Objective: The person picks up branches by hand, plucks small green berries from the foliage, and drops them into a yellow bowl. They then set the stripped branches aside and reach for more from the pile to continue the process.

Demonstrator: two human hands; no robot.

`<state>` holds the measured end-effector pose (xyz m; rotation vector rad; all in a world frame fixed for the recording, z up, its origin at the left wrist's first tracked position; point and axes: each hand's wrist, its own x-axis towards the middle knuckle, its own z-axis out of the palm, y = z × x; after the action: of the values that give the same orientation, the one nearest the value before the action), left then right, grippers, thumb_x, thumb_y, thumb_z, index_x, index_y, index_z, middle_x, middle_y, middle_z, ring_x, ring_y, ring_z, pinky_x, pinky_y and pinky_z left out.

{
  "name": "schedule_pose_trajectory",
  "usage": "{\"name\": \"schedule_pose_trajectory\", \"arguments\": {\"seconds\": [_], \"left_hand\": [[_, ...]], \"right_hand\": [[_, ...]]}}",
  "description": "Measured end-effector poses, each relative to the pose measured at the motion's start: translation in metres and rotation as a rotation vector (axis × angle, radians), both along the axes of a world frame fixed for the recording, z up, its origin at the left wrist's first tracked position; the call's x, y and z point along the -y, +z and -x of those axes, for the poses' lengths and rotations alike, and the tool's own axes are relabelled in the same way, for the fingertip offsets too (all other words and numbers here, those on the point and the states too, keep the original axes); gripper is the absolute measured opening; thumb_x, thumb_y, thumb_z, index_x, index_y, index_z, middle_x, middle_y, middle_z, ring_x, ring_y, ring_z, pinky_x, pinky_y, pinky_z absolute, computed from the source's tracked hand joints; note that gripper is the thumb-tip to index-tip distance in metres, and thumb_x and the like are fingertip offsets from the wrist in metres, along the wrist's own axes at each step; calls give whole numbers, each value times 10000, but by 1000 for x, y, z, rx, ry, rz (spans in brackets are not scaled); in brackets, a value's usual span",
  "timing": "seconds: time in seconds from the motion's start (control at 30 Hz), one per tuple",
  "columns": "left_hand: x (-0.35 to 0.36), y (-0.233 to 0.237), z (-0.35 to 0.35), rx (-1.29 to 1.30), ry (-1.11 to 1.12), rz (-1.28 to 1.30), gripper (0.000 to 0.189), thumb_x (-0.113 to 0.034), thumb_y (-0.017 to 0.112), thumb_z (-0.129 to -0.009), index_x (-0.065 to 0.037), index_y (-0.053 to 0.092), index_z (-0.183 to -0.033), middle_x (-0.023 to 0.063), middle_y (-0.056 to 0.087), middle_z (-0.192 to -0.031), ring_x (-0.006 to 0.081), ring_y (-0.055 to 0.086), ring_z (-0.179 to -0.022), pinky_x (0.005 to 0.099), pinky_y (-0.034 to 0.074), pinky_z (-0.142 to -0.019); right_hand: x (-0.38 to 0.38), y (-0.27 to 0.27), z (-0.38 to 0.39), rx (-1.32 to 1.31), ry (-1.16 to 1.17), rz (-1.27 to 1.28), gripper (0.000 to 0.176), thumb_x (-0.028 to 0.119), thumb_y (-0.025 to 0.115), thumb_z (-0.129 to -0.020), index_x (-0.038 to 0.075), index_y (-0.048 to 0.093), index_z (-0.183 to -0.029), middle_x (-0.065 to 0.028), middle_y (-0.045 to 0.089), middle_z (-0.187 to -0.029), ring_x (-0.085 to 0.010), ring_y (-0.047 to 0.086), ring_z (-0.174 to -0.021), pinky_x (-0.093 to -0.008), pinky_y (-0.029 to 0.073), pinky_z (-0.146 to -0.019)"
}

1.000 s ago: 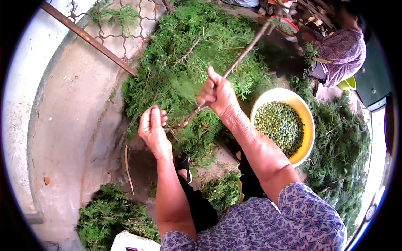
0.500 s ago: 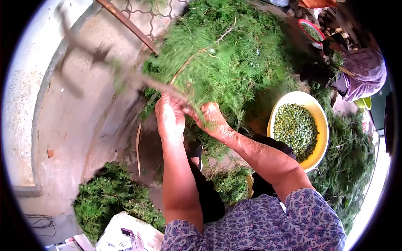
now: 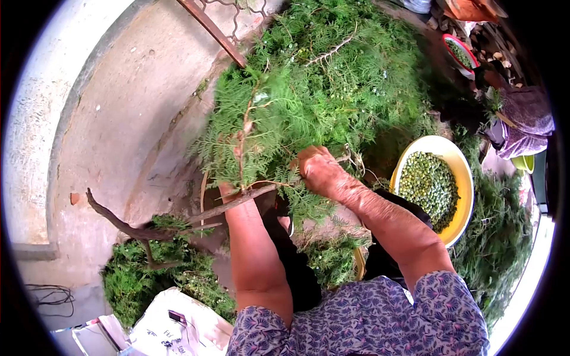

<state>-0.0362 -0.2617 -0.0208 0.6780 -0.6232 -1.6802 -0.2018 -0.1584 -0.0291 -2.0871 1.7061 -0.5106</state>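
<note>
A leafy conifer branch (image 3: 202, 215) with a bare, forked brown stem lies across my forearms, its fork at the lower left. My right hand (image 3: 320, 171) is closed around the stem near its right end. Behind the branch's green sprays, my left hand (image 3: 228, 145) is mostly hidden, so its fingers do not show clearly. Just beyond both hands spreads a big heap of cut green foliage (image 3: 356, 77). A yellow basin (image 3: 465, 199) stands right of my right forearm, partly filled with small round green cones (image 3: 428, 184).
More foliage (image 3: 148, 279) lies at the lower left, by a white sack (image 3: 172, 326) with a small dark device on it. A rusty metal bar (image 3: 214, 32) slants in at the top. At the right are a person in a purple top (image 3: 525, 118) and a red-rimmed bowl (image 3: 473, 58).
The forked stem has swung from the upper left down to the lower left, across my left forearm. My right hand has shifted slightly right; leafy sprays now cover my left hand.
</note>
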Motion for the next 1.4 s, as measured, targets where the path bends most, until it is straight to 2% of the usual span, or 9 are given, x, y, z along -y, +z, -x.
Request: {"name": "schedule_pose_trajectory", "arguments": {"seconds": [0.03,0.27,0.4,0.43,0.73,0.87,0.97,1.1,1.4], "left_hand": [[-2,-2,-6,-58,-75,76,402,-265,475,-861,-49,429,-1197,184,516,-1124,293,542,-974,418,504,-756],[-20,9,-3,139,-134,321,483,-250,526,-820,39,418,-1191,208,523,-1114,278,527,-1029,384,467,-836],[-27,26,11,6,-133,154,500,-213,516,-833,33,376,-1245,257,464,-1148,238,547,-827,326,485,-646],[-26,25,12,-31,-164,140,509,-217,512,-834,12,363,-1263,255,466,-1141,213,524,-765,308,464,-609],[-16,30,19,61,-207,54,360,-213,492,-846,9,514,-1128,165,574,-932,157,536,-670,274,456,-574],[-35,34,18,112,-173,143,316,-179,528,-818,35,552,-1049,145,603,-971,198,605,-837,306,503,-735],[-46,70,31,100,-382,-116,296,-107,540,-798,27,544,-1061,134,611,-942,200,603,-821,309,506,-723],[-45,60,45,268,-520,-135,303,-95,582,-763,12,563,-1046,113,607,-921,190,577,-811,301,479,-709],[-57,41,60,390,-399,-57,244,-90,578,-753,37,572,-961,78,601,-789,135,549,-604,243,413,-498]], "right_hand": [[1,0,2,3,-17,-152,358,57,608,-676,72,569,-1031,-118,492,-1172,-282,384,-1166,-439,269,-990],[5,14,17,-312,101,-311,476,-33,492,-755,116,460,-1206,-112,457,-1210,-291,370,-1183,-456,238,-1032],[4,27,27,-226,149,-386,566,-18,591,-707,115,435,-1234,-120,475,-1174,-295,394,-1159,-441,304,-1004],[5,12,36,-147,158,-303,703,49,708,-525,69,469,-1187,-116,513,-1056,-288,465,-1045,-385,373,-919],[8,21,67,213,201,-312,767,151,753,-553,37,412,-1230,-159,480,-1170,-295,458,-1089,-370,365,-944],[5,33,80,451,116,-262,518,139,689,-678,32,506,-1150,-163,545,-1109,-262,528,-1020,-375,441,-872],[8,51,85,794,-194,-144,140,120,587,-811,6,629,-881,-81,626,-738,-132,598,-617,-258,518,-595],[7,69,58,1356,-406,271,134,62,524,-847,-16,576,-942,-58,609,-704,-97,569,-527,-213,476,-468],[8,63,44,1186,-522,91,185,135,659,-762,-10,592,-855,-45,609,-674,-74,540,-523,-201,444,-452]]}}
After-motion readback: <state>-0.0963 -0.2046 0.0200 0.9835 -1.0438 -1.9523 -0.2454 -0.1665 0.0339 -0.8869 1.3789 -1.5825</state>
